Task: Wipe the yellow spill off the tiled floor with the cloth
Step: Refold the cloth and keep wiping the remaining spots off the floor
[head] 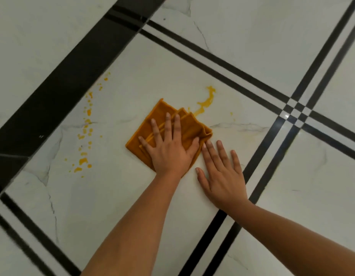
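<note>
1. Position of the work item: the folded orange-brown fabric cloth (pixel 168 132) lies flat on the white marble-look tiled floor (pixel 113 196), near the middle of one large tile bordered by black inlay strips (pixel 272 156).

2. Left hand (pixel 170 150): it rests palm-down on the cloth with the fingers spread and extended. It pins the cloth by pressure only; nothing is pinched or gripped.

3. Right hand (pixel 222 174): it lies flat on bare tile just beside the cloth's right corner, fingers extended and slightly fanned. The fingertips are close to the cloth edge; whether they touch it cannot be told.

4. Spill location: a yellow liquid streak (pixel 206 101) runs up and to the right from the cloth's far edge. A separate trail of yellow droplets (pixel 86 132) sits well apart to the left, near the wide black floor band (pixel 63 86).

5. Judged status: wiping appears under way, with both spill areas not yet cleared.

6. Risk, smearing: a flat, already folded cloth may push liquid ahead of it and spread the streak rather than absorb it.

7. Risk, slipping: with no grip, the cloth may slide out from under the palm or unfold during a stroke.

8. Risk, contamination: the bare right hand or either forearm may be dragged through wet residue.

9. Risk, omission: the left droplet trail may be missed, being out of the current stroke path.
</note>
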Tool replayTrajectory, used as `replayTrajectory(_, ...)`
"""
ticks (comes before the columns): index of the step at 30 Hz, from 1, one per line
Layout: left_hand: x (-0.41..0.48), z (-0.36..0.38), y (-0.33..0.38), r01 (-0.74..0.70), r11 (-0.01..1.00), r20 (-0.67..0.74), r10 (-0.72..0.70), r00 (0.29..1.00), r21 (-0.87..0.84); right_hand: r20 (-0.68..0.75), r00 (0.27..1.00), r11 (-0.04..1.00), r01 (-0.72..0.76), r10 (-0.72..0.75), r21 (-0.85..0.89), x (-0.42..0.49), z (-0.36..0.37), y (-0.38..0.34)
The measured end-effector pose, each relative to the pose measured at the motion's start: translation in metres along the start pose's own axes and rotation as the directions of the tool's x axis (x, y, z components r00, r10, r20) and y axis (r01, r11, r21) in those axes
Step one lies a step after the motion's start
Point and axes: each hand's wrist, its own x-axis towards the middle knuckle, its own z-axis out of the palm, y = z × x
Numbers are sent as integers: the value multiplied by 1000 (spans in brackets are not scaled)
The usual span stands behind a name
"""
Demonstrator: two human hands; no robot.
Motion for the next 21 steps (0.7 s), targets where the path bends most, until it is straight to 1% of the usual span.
replayTrajectory(2, 23, -2, 2, -97, 995, 18, 96, 995, 22, 11, 1000, 1000, -18, 17, 13, 2, 0, 1)
replayTrajectory(5, 81, -14, 12, -228, 973, 59, 226, 972, 40, 18, 995, 991, -97, 96, 89, 4, -2, -1)
replayTrajectory(7, 95, -18, 14, -293, 954, 72, 289, 955, 60, -14, 990, 978, -139, 143, 156, 8, -5, -4)
replayTrajectory(9, 86, -16, 8, -405, 910, 78, 399, 914, 90, -29, 970, 951, -232, 242, 205, 19, -10, -6)
replayTrajectory(10, 79, -13, 0, -479, 869, 80, 473, 877, 120, -52, 952, 935, -284, 301, 213, 26, -12, -6)
replayTrajectory(12, 82, -14, -5, -575, 802, 108, 565, 818, 158, -103, 899, 893, -398, 425, 208, 37, -14, -2)
replayTrajectory(13, 92, -15, 0, -599, 790, 112, 589, 801, 133, -102, 868, 865, -460, 485, 198, 37, -13, 2)
replayTrajectory(14, 104, -18, 10, -582, 806, 102, 574, 813, 103, -94, 849, 847, -497, 520, 189, 37, -12, 5)
replayTrajectory(16, 120, -21, 32, -483, 875, 83, 479, 874, 44, -79, 834, 832, -530, 546, 165, 33, -8, 6)
replayTrajectory(17, 120, -19, 39, -444, 896, 67, 442, 895, 26, -74, 833, 831, -534, 548, 155, 32, -7, 6)
replayTrajectory(18, 114, -15, 42, -444, 896, 50, 443, 895, 16, -69, 833, 831, -535, 549, 153, 32, -6, 6)
replayTrajectory(19, 105, -10, 42, -489, 872, 34, 488, 872, 32, -69, 830, 828, -539, 553, 157, 32, -5, 6)
replayTrajectory(21, 99, -7, 44, -578, 810, 58, 575, 816, 97, -85, 821, 819, -546, 565, 176, 32, -5, 6)
